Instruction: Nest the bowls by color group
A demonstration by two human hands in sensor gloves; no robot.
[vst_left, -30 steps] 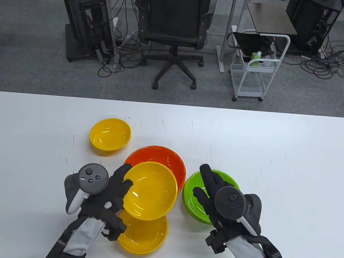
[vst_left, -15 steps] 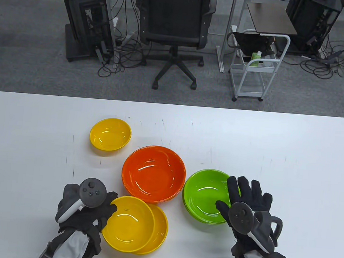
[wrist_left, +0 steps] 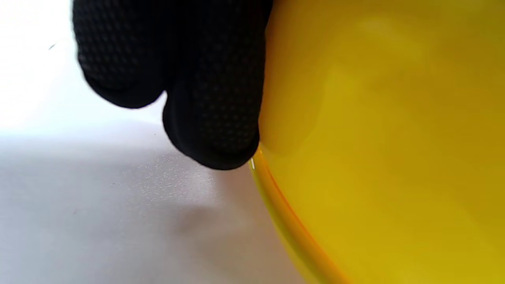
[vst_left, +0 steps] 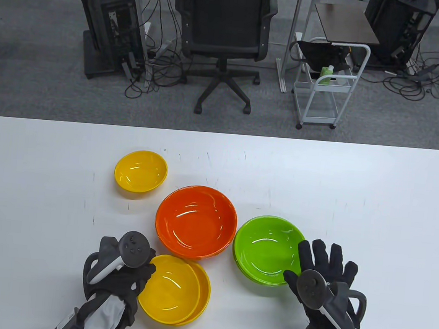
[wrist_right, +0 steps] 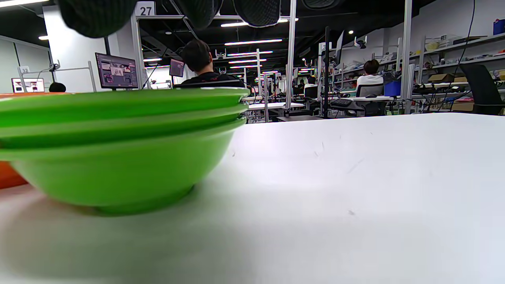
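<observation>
My left hand (vst_left: pixel 139 270) grips the left rim of a yellow bowl (vst_left: pixel 168 286) that sits tilted inside a larger yellow bowl (vst_left: pixel 202 293) at the table's front. In the left wrist view my fingertips (wrist_left: pixel 213 118) lie against the yellow bowl's outer wall (wrist_left: pixel 375 138). A small yellow bowl (vst_left: pixel 141 171) stands alone further back on the left. An orange bowl stack (vst_left: pixel 196 220) sits in the middle. A green bowl stack (vst_left: pixel 266 249) sits to its right and shows as three nested bowls in the right wrist view (wrist_right: pixel 118 157). My right hand (vst_left: pixel 323 267) hovers open, fingers spread, beside the green stack's right edge.
The white table (vst_left: pixel 355 191) stretches bare to the right and back. Beyond its far edge stand an office chair (vst_left: pixel 224 38), a white cart (vst_left: pixel 326 85) and computer towers on the floor.
My left hand brought the yellow bowl down from above the orange stack into the larger yellow bowl. My right hand drew back from over the green stack toward the front right.
</observation>
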